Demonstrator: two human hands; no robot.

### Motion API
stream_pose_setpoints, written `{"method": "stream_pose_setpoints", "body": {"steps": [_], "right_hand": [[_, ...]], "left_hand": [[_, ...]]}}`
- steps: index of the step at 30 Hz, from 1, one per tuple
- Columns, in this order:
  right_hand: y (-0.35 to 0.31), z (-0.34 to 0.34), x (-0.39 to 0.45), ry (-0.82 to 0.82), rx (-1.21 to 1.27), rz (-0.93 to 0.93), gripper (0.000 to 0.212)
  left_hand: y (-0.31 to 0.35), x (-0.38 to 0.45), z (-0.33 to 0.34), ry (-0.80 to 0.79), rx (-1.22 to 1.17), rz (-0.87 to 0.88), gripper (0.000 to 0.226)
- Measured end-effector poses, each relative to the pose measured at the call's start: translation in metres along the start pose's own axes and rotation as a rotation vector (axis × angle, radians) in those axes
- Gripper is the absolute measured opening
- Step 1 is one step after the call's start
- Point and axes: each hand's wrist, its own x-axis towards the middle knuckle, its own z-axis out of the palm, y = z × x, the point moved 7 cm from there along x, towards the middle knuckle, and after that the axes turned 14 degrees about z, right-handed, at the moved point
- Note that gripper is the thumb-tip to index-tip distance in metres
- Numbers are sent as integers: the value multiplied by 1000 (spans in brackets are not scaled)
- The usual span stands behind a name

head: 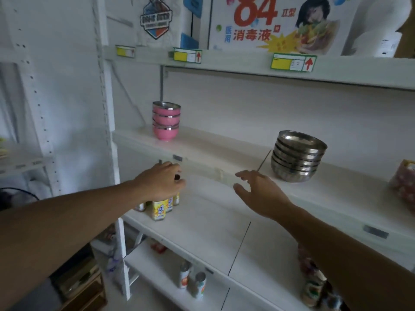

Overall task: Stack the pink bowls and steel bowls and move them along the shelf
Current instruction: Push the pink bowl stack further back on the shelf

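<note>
Three pink bowls (166,120) with steel rims stand nested in a stack at the left end of the white middle shelf (224,151). Several steel bowls (297,156) sit stacked further right on the same shelf. My left hand (160,181) hovers below and in front of the pink stack, fingers loosely curled, holding nothing. My right hand (258,190) is in front of the shelf edge, left of the steel stack, fingers spread and empty. Neither hand touches a bowl.
Yellow drink cartons (160,208) stand on the lower shelf under my left hand. Cans (193,282) sit on the lowest shelf. A patterned packet (404,182) lies at the shelf's right end. Boxes fill the top shelf (247,63), and a white upright (107,97) bounds the left.
</note>
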Motion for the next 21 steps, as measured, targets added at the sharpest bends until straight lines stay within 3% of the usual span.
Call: {"method": "stream_pose_setpoints", "body": {"steps": [10,21], "right_hand": [[-106,47,55,-63,57,-126,55],[-118,72,193,-233,17,-182,63]], "left_hand": [[-101,-44,-37,3,22,-109,62],[-150,23,-78,-59,153,-166,63]]}}
